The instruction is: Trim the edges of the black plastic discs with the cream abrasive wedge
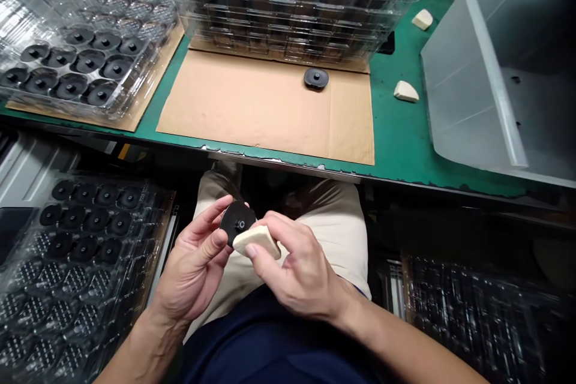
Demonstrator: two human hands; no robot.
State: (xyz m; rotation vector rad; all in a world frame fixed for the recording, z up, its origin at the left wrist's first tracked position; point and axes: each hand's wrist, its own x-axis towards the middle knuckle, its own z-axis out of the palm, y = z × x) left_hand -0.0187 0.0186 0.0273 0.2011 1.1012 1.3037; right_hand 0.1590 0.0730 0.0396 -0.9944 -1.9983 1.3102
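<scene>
Your left hand (193, 264) pinches the black disc (236, 220) by its rim. Your right hand (301, 270) grips the cream block (255, 240), touching the disc's face. The disc looks light, stiff and probably slick, so keep to the rim.

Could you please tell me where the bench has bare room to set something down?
The cardboard sheet is bare from the tray stack to the bench edge, except one loose disc. Green mat between it and the bin holds two beige blocks. Left is crowded with trays.
</scene>
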